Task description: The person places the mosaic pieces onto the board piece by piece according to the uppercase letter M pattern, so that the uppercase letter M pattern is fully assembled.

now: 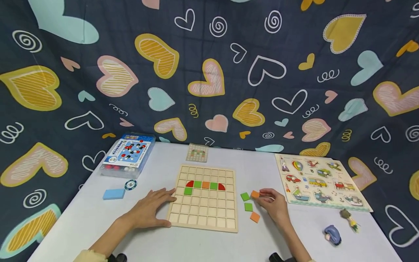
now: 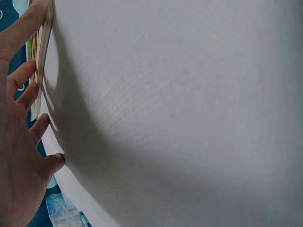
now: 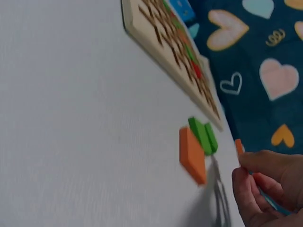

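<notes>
1. The left hand (image 1: 152,207) lies at the left side of the wooden grid board (image 1: 203,210), with the forearm slanting in from the lower left. Its fingers are spread and fairly straight, grasping no tile; the index fingertip meets the board's left edge and the thumb reaches its near left corner.
2. The right hand (image 1: 274,205) comes in from the lower right, bent toward the board. Its thumb and fingertips close narrowly on an orange tile (image 1: 255,194), pinching it to the right of the board.
3. Next to that hand lie two green tiles (image 1: 248,207) and a second orange tile (image 1: 255,217), all on the table (image 1: 203,247).
4. Inside the board, a row of red, green and orange pieces (image 1: 205,185) runs across, with one more green piece (image 1: 188,191) beneath its left part.
5. The fingers partly cover the pinched tile; whether it touches the table cannot be told.
6. The left wrist view cuts off much of the left hand and board; the right wrist view crops the right hand and is blurred.
</notes>
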Available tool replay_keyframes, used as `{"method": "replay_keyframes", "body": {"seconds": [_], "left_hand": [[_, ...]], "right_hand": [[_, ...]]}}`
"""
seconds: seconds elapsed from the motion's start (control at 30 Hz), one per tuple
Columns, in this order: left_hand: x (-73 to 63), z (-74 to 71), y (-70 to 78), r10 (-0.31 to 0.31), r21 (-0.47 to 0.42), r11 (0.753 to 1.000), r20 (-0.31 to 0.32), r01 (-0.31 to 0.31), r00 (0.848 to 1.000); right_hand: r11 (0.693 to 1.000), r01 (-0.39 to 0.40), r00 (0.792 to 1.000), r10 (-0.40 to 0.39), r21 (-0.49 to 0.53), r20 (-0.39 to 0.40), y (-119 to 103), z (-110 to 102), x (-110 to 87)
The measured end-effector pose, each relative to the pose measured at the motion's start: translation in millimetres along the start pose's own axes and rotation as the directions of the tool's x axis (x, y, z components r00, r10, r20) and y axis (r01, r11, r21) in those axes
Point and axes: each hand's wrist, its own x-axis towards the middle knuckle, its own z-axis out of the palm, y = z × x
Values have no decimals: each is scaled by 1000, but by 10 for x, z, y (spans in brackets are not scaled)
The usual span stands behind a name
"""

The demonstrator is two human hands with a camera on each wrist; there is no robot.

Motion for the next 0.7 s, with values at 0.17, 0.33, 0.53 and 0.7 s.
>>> {"method": "replay_keyframes", "body": {"seconds": [0.17,0.33,0.53,0.7], "left_hand": [[62,38,6,16,9,1000,-2,-16,1000],[99,40,7,36,16,999,-38,-36,999],[76,39,-7,11,11,1000,-44,-11,999],[48,41,-44,27,22,999,-68,-26,997]], "right_hand": [[998,-20,1000,19,54,22,-66,62,-75],[994,4,999,-9,112,39,-147,204,-93],[989,41,996,-52,145,78,-208,374,-83],[984,77,990,-95,159,106,-243,511,-79]]}}
